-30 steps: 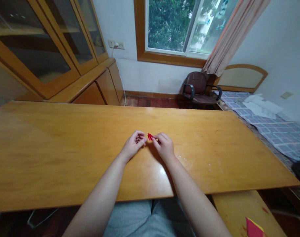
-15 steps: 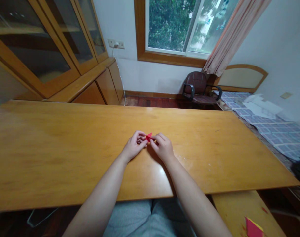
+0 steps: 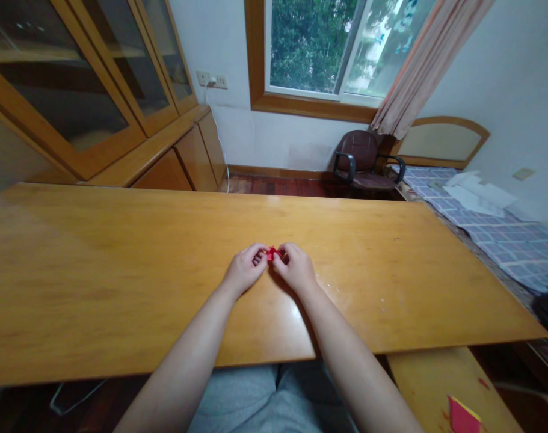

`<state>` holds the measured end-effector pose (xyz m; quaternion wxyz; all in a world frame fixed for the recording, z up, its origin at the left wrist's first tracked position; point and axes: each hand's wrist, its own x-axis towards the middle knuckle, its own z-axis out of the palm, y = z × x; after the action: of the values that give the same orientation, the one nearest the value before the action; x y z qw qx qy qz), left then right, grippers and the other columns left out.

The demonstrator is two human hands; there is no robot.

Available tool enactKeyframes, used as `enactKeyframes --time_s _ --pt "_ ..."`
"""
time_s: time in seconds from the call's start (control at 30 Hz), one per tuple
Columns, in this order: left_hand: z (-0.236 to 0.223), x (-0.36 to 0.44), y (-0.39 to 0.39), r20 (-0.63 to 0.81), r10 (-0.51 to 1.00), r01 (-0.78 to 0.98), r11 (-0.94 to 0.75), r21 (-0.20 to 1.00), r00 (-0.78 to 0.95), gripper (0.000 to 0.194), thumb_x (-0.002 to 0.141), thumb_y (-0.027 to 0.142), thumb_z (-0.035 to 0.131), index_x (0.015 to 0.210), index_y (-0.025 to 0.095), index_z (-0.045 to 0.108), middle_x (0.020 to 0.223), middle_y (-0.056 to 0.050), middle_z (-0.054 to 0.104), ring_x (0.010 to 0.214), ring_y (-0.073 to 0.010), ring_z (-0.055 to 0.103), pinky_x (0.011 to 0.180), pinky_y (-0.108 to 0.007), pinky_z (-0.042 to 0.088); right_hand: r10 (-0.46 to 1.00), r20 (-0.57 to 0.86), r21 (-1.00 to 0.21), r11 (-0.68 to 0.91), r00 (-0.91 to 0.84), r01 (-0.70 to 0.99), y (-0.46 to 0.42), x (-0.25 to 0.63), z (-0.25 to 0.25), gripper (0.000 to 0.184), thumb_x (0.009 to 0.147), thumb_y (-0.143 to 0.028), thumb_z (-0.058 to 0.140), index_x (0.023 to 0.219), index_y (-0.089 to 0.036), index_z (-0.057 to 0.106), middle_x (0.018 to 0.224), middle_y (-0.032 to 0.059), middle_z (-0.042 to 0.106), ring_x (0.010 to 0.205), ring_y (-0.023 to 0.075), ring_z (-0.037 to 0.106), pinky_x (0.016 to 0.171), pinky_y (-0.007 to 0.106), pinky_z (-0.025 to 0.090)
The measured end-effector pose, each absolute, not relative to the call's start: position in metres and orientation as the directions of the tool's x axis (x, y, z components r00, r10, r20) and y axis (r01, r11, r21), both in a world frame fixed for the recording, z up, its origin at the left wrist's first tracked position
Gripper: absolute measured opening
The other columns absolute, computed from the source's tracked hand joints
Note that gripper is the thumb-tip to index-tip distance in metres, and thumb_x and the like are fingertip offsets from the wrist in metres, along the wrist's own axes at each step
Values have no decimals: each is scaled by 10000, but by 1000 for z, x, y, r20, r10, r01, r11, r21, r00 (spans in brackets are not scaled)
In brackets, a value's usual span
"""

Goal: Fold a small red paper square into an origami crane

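Folded red paper (image 3: 270,255), one small piece, situated between the two hands above the middle of the tabletop (image 3: 120,258); exact folds too small to tell. Left hand (image 3: 245,268): grip of thumb and forefinger pinching the paper's left side, remaining fingers curled. Right hand (image 3: 297,267): grip of thumb and forefinger pinching its right side. Pale flecks (image 3: 332,288), several, on the tabletop just right of the right grip. Red-and-yellow paper (image 3: 464,416), one piece, well apart from the grip, nearer the wearer and to the right, on a lower wooden surface (image 3: 431,376). Burgundy armchair (image 3: 363,151), black arms, beyond the grip and to its right, past the tabletop's far edge. Glass-fronted wooden cabinet (image 3: 138,129), beyond the grip to the left. Bed with checked cover (image 3: 503,237), well right of the grip.
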<state>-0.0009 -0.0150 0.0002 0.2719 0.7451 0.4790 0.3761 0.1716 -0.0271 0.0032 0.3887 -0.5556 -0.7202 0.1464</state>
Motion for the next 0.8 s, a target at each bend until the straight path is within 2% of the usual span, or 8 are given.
enactKeyframes --time_s 0.2,0.37,0.5,0.7,0.8 --pt "1 2 -20 431 845 645 -526 554 318 144 873 215 549 990 209 632 867 -31 701 763 -177 655 712 -283 499 923 375 -624 322 -88 712 -27 171 4 101 866 -276 559 845 -207 630 817 40 666 726 171 598 666 257 431" --pt "1 3 -20 482 818 673 -550 495 314 152 855 184 557 982 203 638 854 -30 702 768 -177 658 731 -280 498 925 374 -635 305 -63 710 -25 172 0 97 853 -247 540 851 -201 625 829 43 662 751 174 600 693 260 439" --pt "0 2 -18 455 845 661 -515 546 282 174 843 185 553 988 206 647 871 -33 703 762 -172 653 721 -272 499 930 363 -686 309 -58 659 -22 173 -2 80 844 -250 554 849 -203 619 818 29 659 735 170 601 693 262 445" --pt "6 -1 -13 328 919 492 -394 776 218 199 816 172 531 951 186 677 827 -21 694 678 -135 616 654 -228 490 937 343 -765 322 -71 558 -19 176 -2 77 846 -246 555 852 -195 613 804 22 658 692 160 596 685 270 460" --pt "7 -2 -11 285 936 433 -348 831 204 217 810 183 531 958 176 689 807 -21 693 669 -131 608 643 -219 481 934 350 -801 337 -69 496 -20 177 1 71 840 -228 552 858 -195 613 859 41 679 756 174 622 726 290 481"
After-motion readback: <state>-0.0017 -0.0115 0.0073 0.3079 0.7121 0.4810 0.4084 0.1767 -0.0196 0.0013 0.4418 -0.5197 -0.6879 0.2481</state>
